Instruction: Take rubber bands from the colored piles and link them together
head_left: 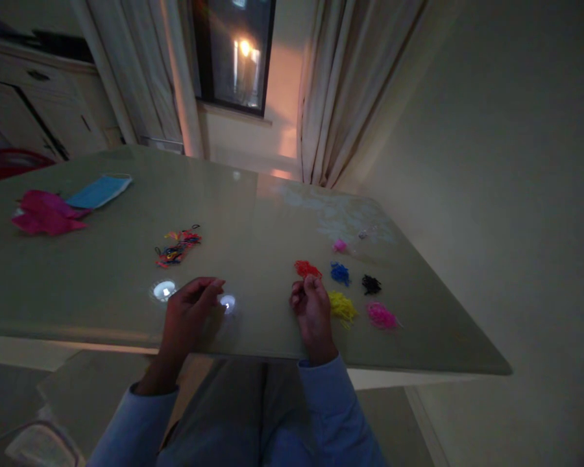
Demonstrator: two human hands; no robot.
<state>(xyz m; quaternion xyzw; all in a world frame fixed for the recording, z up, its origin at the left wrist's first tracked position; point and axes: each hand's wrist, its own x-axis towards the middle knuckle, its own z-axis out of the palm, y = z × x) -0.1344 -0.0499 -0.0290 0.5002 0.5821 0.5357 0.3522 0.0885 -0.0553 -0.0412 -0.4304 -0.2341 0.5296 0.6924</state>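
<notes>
My left hand (192, 308) hovers over the table's near side, thumb and fingers pinched together; whatever may be between them is too small to make out. My right hand (312, 305) is closed too, thumb against curled fingers, just at the near edge of a pile of red strands (306, 268). Any item inside it cannot be seen. Close by on the right lie piles of yellow strands (341, 307), blue strands (340, 273), black strands (371, 284) and pink strands (382, 316). Beyond my left hand is a heap of mixed-colour strands (179, 248), some looped.
A crumpled pink cloth or paper (48, 213) and a blue face mask (101, 191) lie at the table's far left. A small pink piece (339, 245) sits behind the piles. The glossy table (253, 259) reflects lights; a wall (506, 194) borders its right side.
</notes>
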